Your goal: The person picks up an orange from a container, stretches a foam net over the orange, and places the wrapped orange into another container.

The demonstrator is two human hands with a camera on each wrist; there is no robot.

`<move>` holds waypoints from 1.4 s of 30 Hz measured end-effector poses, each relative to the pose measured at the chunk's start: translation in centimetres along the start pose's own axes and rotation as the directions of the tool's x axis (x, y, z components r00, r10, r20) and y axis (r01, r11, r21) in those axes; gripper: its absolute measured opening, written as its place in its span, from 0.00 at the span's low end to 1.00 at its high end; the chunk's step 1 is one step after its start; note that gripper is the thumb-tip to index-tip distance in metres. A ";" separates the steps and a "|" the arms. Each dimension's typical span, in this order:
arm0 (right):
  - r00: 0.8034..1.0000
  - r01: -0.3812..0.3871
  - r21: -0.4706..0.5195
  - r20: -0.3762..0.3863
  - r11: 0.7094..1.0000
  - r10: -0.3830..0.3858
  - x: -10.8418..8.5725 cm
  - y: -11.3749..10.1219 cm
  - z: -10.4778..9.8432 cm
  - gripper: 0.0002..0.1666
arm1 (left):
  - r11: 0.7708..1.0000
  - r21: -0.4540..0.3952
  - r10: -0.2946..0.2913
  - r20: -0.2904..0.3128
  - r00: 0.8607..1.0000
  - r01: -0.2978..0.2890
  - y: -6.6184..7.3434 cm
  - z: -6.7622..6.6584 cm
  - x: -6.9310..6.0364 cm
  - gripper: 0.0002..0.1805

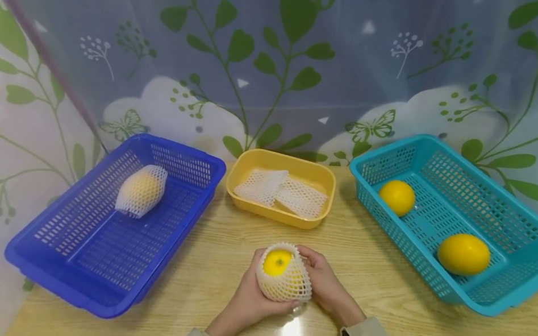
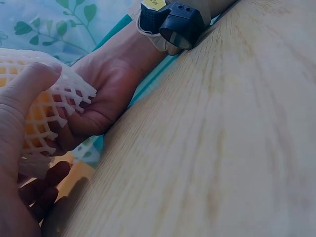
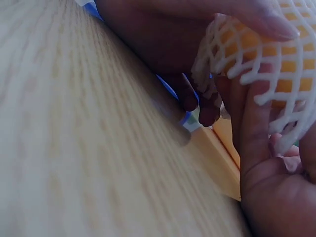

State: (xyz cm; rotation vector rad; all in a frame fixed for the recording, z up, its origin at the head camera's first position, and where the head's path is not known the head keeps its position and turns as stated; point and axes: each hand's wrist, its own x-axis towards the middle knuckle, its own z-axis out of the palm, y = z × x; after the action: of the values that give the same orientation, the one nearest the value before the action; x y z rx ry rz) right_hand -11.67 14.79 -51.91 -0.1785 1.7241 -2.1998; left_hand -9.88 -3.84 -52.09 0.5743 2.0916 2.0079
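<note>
We logged the left hand (image 1: 251, 297) grasping a round yellow fruit (image 1: 278, 263) in a white foam mesh sleeve (image 1: 290, 290), near centre, over the pale wooden table (image 1: 194, 295); the right hand (image 1: 327, 282) gripped the sleeve's right side. We saw a netted yellow fruit (image 1: 141, 193) in the blue perforated plastic basket (image 1: 180, 230) left, white foam nets (image 1: 261, 186) in the yellow plastic tray (image 1: 273, 213) far centre, two bare yellow fruits (image 1: 463, 254) in the teal perforated plastic basket (image 1: 487, 303) right.
</note>
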 end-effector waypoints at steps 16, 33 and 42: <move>0.999 -0.013 0.012 -0.038 1.000 0.013 0.2 -0.1 0.4 0.19 | 0.996 0.074 0.065 -0.087 0.994 -0.059 -0.4 0.0 0.0 0.51; 0.971 0.117 0.031 -0.212 0.993 -0.108 0.1 0.2 1.4 0.12 | 0.994 -0.050 0.087 -0.115 0.989 -0.093 0.0 -0.2 -0.6 0.53; 0.971 0.171 0.110 -0.186 0.979 -0.148 0.1 0.3 1.5 0.14 | 0.983 -0.070 0.165 -0.042 0.985 -0.167 -0.2 -0.3 -0.4 0.51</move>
State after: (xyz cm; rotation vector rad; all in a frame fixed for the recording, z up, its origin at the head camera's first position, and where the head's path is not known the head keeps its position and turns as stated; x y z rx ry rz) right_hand -11.21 13.33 -51.78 -0.0961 1.7068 -2.5016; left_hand -9.68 -4.31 -52.28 0.7271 2.0412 2.1898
